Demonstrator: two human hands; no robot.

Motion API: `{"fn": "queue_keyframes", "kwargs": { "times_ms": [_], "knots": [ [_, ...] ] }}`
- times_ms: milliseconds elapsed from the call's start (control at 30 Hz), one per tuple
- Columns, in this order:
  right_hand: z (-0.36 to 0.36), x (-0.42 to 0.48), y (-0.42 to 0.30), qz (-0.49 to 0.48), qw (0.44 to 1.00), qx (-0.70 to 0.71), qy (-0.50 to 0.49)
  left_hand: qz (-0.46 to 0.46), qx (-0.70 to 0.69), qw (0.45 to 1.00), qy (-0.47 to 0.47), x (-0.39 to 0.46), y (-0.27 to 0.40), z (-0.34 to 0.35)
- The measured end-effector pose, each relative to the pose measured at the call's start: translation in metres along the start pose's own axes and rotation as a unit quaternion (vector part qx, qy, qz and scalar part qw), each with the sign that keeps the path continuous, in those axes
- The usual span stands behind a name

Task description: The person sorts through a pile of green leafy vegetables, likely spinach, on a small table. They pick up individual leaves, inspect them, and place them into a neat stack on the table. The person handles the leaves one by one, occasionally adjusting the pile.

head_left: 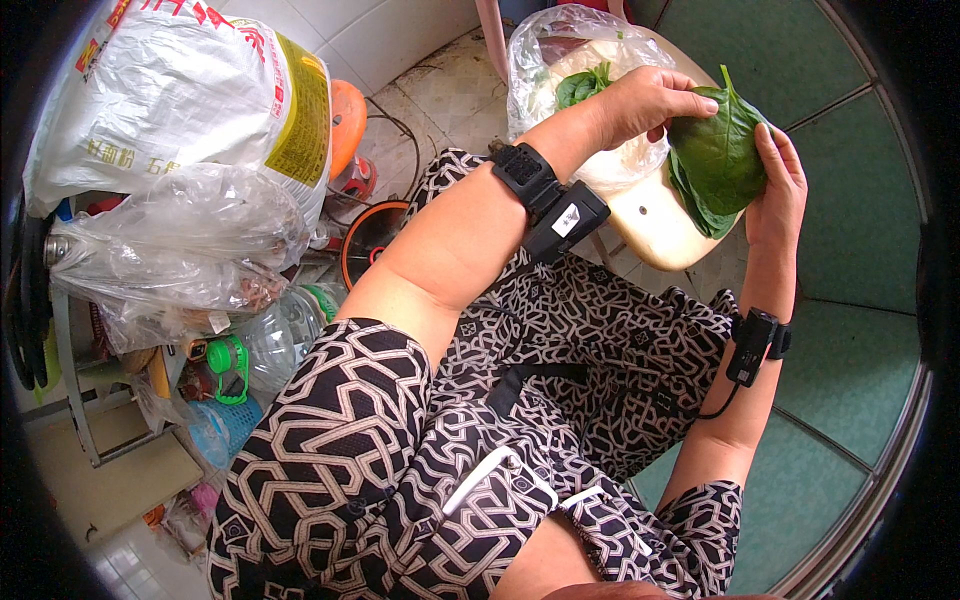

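Note:
Both my hands hold a broad green leaf (724,154) with a short stem, above a cream-coloured stool seat (652,225). My left hand (645,105) pinches its upper left edge between thumb and fingers. At the leaf's right edge, my right hand (784,180) grips with the thumb on top and the fingers behind. More green leaves (694,199) lie under the held one, at the seat's right side. An open clear plastic bag (540,90) rests on the seat, with smaller green leaves (581,88) in it, partly hidden by my left forearm.
A large white woven sack (187,97) stands at the upper left above a knotted clear plastic bag (195,255). Below are a large clear plastic bottle with a green cap (223,356) and a blue plastic basket (225,427). Green tiles (847,225) line the right side.

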State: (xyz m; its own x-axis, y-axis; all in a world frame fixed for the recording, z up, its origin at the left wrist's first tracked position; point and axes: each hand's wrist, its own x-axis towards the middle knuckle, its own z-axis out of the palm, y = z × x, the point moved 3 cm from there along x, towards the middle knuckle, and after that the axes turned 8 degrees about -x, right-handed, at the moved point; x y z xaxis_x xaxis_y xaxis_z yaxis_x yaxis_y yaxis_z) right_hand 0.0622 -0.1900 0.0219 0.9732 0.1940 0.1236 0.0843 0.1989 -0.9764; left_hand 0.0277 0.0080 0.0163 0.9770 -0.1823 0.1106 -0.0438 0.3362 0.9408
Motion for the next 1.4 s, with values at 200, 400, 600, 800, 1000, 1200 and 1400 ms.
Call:
{"fn": "queue_keyframes", "kwargs": {
  "times_ms": [200,400,600,800,1000,1200,1400],
  "knots": [
    [-0.0003,0.0003,0.0001,-0.003,1.0,0.004,0.004,-0.003,0.003,1.0,0.001,-0.0007,0.0012,-0.0002],
    [0.0002,-0.0001,-0.0007,-0.01,1.0,0.009,0.008,-0.006,0.002,1.0,0.002,-0.001,0.0015,-0.0004],
    [-0.0004,-0.0008,-0.0016,-0.011,1.0,-0.005,0.017,-0.003,-0.002,1.0,-0.004,0.0016,-0.0009,-0.0016],
    [-0.0041,0.0018,0.0008,-0.014,1.0,-0.007,0.025,-0.002,-0.01,1.0,0.005,0.0015,-0.0012,-0.0022],
    [-0.0037,0.0015,-0.0008,-0.013,1.0,-0.003,0.023,-0.005,-0.016,1.0,0.01,0.0021,-0.0015,-0.0023],
    [-0.0016,-0.0002,-0.0023,-0.017,0.999,0.005,0.033,-0.004,-0.012,1.0,0.021,0.0016,-0.0017,-0.0026],
    [-0.0042,0.0006,-0.0019,-0.022,0.999,0.002,0.037,0.0,-0.008,1.0,0.023,0.0028,-0.0024,-0.0031]
  ]
}}
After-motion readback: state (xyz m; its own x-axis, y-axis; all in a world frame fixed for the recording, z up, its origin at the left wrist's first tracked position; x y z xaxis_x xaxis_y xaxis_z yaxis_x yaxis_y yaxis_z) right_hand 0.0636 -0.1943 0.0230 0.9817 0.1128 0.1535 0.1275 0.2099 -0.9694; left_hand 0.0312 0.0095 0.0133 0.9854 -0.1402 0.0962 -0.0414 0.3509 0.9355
